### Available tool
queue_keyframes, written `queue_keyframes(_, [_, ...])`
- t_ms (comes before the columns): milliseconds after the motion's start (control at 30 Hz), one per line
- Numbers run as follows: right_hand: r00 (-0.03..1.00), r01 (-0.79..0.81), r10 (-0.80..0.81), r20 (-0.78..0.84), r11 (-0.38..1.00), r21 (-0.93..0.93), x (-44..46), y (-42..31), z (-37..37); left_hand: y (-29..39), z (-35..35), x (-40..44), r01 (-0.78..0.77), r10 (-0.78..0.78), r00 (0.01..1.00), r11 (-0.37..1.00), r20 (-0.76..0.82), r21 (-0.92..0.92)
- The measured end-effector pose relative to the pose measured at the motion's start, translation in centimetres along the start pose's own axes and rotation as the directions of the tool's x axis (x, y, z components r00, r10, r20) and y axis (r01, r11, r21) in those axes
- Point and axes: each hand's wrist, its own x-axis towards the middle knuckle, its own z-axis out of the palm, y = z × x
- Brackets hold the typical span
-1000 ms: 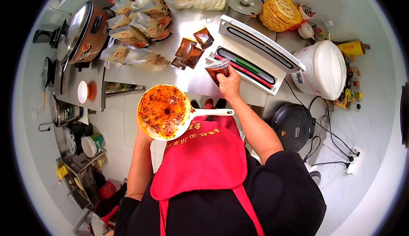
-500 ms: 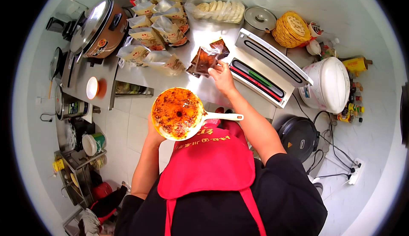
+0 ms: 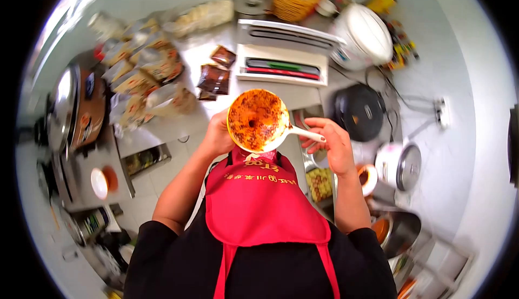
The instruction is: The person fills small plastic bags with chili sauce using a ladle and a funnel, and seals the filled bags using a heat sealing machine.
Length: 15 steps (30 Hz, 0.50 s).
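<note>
A round, white-handled scoop (image 3: 258,119) full of red-orange, oily sauce with dark bits is held up in front of my chest. My left hand (image 3: 219,134) grips its left side, the fingers partly hidden beneath the bowl. Around the end of the handle (image 3: 308,133) is my right hand (image 3: 334,145), its fingers apart; whether they touch the handle I cannot tell. Dark brown sauce packets (image 3: 214,79) lie on the steel table beyond the scoop. To their right a heat sealer (image 3: 284,72) stands with its lid raised.
Several standing paper bags (image 3: 143,61) crowd the table's left part. A brown cooker (image 3: 86,102) and an orange-white bowl (image 3: 99,183) are farther left. On the right are a black electric griddle (image 3: 359,112), cables, a white rice cooker (image 3: 392,166) and a steel pot (image 3: 404,229).
My right hand has left the sauce packets and come to the scoop's handle. The packets now lie on the table. The view has turned rightward, and the scoop remains in my left hand.
</note>
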Motion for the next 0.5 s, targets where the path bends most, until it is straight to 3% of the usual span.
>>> queue_keyframes(67, [0.985, 0.022, -0.032, -0.167, 0.998, -0.057, -2.7, -0.4, 1.1, -0.1, 1.5, 1.1, -0.006, 0.015, 0.99, 0.998, 0.142, -0.062])
queue_keyframes(133, [0.964, 0.038, -0.136, -0.228, 0.92, -0.389, -5.2, -1.3, 1.5, 0.7, 3.4, 2.0, -0.01, 0.031, 0.969, 0.996, 0.243, -0.087])
queue_keyframes(167, [0.943, -0.007, -0.186, -0.277, 0.819, -0.574, -6.2, -2.4, 2.0, 1.0, 4.2, 2.5, -0.007, 0.032, 0.956, 0.996, 0.293, -0.089])
queue_keyframes(267, [0.889, 0.023, -0.316, -0.331, 0.754, -0.657, -8.7, -2.6, 2.0, 1.7, 6.7, 3.6, 0.029, 0.024, 0.931, 0.99, 0.365, -0.137])
queue_keyframes(333, [0.838, -0.015, -0.343, -0.424, 0.763, -0.647, -10.6, -2.7, 2.1, 2.7, 8.7, 4.4, -0.01, 0.073, 0.898, 0.989, 0.435, -0.145])
queue_keyframes(433, [0.751, -0.005, -0.265, -0.605, 0.914, -0.406, -12.6, -2.4, 1.6, 3.4, 12.3, 5.5, 0.03, 0.053, 0.878, 0.986, 0.475, -0.166])
queue_keyframes(467, [0.735, -0.004, -0.272, -0.621, 0.914, -0.406, -13.0, -2.5, 1.5, 3.7, 13.4, 5.8, 0.021, 0.067, 0.868, 0.985, 0.491, -0.17])
queue_keyframes(500, [0.682, -0.015, -0.276, -0.677, 0.92, -0.391, -13.4, -2.6, 1.2, 4.3, 14.9, 5.9, 0.142, 0.008, 0.853, 0.959, 0.522, -0.246])
